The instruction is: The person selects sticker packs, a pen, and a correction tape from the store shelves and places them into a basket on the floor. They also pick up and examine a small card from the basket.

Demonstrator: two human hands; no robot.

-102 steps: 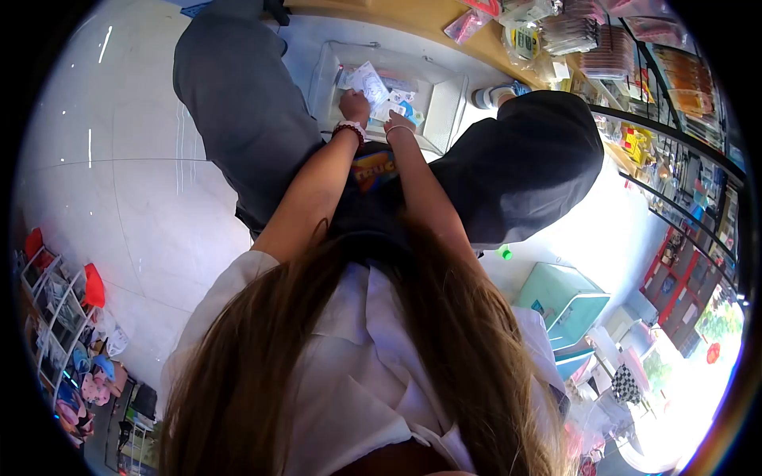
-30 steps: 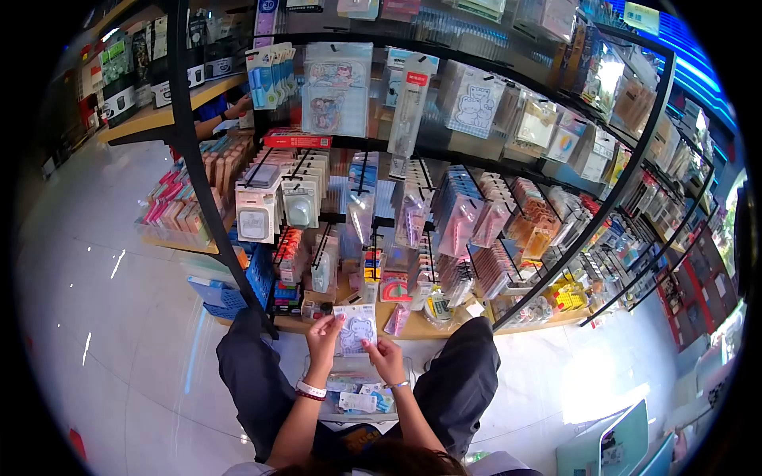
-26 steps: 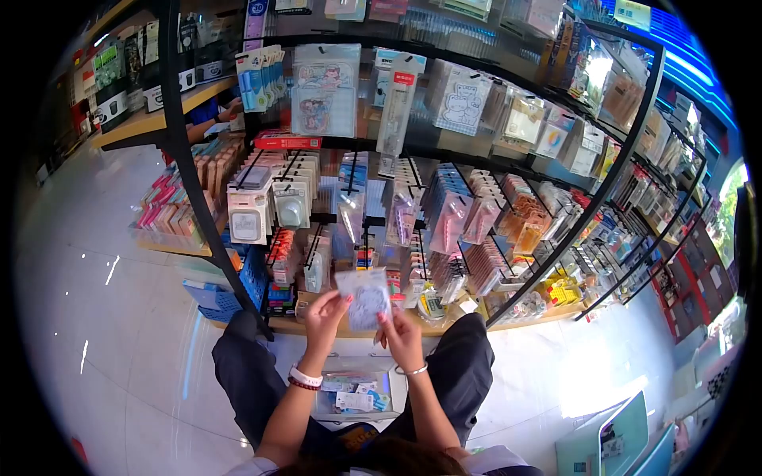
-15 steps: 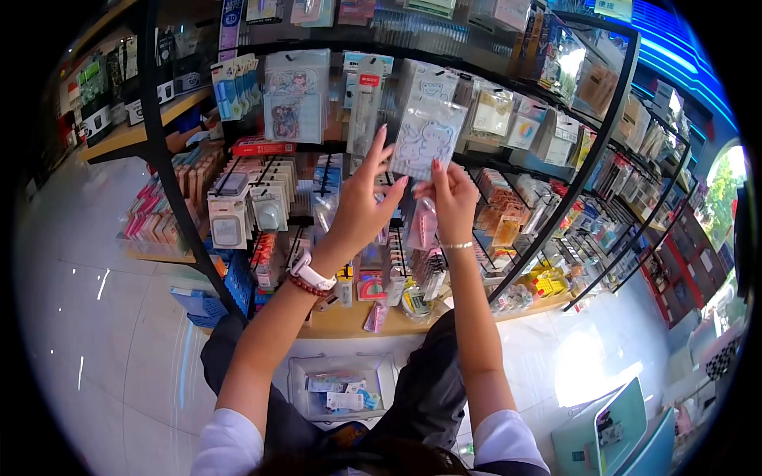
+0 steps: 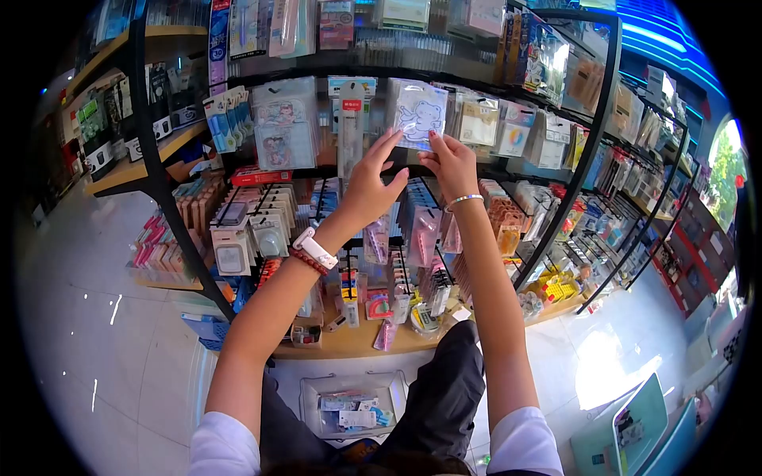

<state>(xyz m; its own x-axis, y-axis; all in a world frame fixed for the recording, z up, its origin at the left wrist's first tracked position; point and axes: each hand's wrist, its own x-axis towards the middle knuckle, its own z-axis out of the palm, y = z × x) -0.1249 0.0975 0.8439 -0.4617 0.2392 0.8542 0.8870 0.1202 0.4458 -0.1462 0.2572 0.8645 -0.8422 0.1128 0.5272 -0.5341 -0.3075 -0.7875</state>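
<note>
A clear flat packet with a pale blue cartoon animal drawing (image 5: 418, 111) is up at the hanging row of the shelf rack. My right hand (image 5: 452, 166) pinches its lower right edge between thumb and fingers. My left hand (image 5: 369, 184) is open, thumb apart from the fingers, its fingertips right at the packet's lower left corner. Left of the packet hangs a long narrow pack with a red label (image 5: 352, 127), and further left hang larger cartoon packets (image 5: 286, 127). Card-backed packs (image 5: 479, 119) hang to the right.
A grey bin (image 5: 312, 412) with several packaged items stands on the floor between my legs. Below my hands, hooks carry pink packs (image 5: 425, 236) above a wooden bottom shelf (image 5: 349, 343). Black rack posts (image 5: 573, 151) rise at both sides. A mint-green bin (image 5: 644, 420) stands at lower right.
The packet in my right hand has moved up and away from me, toward the hanging row. Both arms have stretched forward, and the view has shifted a little.
</note>
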